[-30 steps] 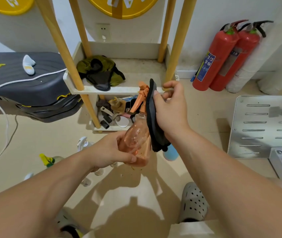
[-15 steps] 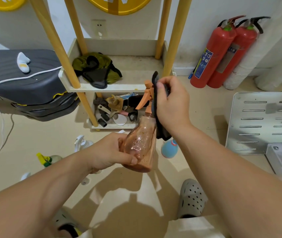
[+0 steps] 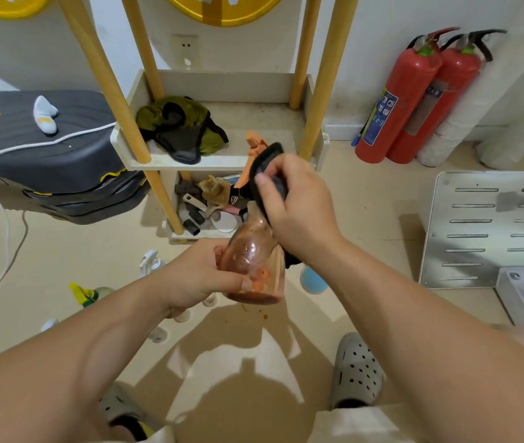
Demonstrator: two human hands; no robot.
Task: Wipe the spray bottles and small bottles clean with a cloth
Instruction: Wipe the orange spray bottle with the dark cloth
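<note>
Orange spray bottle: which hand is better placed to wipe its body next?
Probably right: the right hand grips the black cloth at the neck, above the body; the left hand holds the orange spray bottle low down.

Two bare hands hold a clear orange-tinted plastic spray bottle [image 3: 254,257] and a black cloth [image 3: 267,156] above the floor.
The left hand [image 3: 196,276] grips the bottle's lower body. The right hand [image 3: 299,212] clamps the cloth round its neck, just below the orange trigger head [image 3: 256,141]. Farther off stands a white shelf with yellow wooden posts [image 3: 222,162], and two red fire extinguishers [image 3: 396,100] lean at the far right.
</note>
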